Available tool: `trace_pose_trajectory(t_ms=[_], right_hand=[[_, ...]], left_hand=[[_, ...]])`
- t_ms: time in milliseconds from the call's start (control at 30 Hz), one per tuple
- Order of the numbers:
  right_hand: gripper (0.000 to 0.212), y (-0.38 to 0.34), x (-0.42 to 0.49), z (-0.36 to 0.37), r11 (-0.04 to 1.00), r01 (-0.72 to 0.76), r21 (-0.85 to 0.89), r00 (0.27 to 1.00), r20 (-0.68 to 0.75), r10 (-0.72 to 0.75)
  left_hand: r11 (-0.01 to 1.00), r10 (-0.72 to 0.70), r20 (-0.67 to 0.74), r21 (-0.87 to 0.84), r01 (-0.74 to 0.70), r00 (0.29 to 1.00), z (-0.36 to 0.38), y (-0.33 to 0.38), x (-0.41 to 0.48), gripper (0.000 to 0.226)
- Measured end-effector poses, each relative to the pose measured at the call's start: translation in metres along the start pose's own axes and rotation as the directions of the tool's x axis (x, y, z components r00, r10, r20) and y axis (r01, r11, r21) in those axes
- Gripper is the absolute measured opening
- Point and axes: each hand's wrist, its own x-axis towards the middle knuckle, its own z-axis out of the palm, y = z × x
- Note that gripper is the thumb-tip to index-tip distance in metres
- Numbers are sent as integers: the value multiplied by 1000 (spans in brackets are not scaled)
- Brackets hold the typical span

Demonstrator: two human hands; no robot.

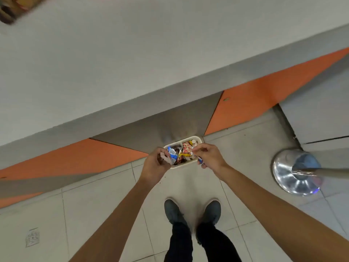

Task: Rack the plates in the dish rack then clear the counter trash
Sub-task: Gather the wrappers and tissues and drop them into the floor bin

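Cream-white and rectangular with rounded corners, a shallow tray (184, 166) is held out over the tiled floor (94, 205), in front of the desk (113, 63) and lower than its edge. It is heaped with crumpled sweet wrappers: a glossy red-and-orange wrapper (187, 147) lies near the middle, a blue-and-white wrapper (172, 153) sits at the left end, and darker and pale scraps fill the gaps.

Both forearms reach forward and converge on the tray. The left hand (157, 163) is curled round the tray's left end, its fingers also bunching a pale crinkled scrap against the rim. The right hand (209, 156) grips the right end, thumb on top beside the red-and-orange wrapper and fingers curled underneath, where a bit of blue foil shows. How far those fingers wrap under the tray cannot be told.

The desk top is a plain matt grey slab, slightly blurred, and a blurred brownish object (15, 6) lies at its far left corner. Below it the front is faced with smooth orange panels (264, 95) cut at angles around a dull grey panel (160, 125). On the floor to the right stands a polished domed metal base (294, 173) with a pole rising from it. A small slotted floor drain (32, 237) is set in a tile at lower left. Grey shoes (172, 210) and dark trousers show below the hands.
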Motion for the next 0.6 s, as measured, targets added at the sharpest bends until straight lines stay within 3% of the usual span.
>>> trace_pose_trajectory(t_ms=[200, 300, 500, 600], right_hand=[[8, 107, 78, -5, 976, -141, 168, 983, -92, 157], [10, 146, 130, -1, 989, -102, 112, 988, -103, 113], [18, 207, 229, 12, 996, 11, -88, 987, -157, -25], [29, 224, 266, 18, 991, 26, -132, 984, -170, -48]], left_hand=[[989, -51, 74, 140, 40, 996, 56, -75, 70, 27], [987, -90, 63, 140, 81, 994, 83, -124, 117, 25], [946, -51, 81, 323, 22, 995, 133, -214, 205, 19], [933, -26, -2, 359, 25, 1000, 150, -244, 239, 23]])
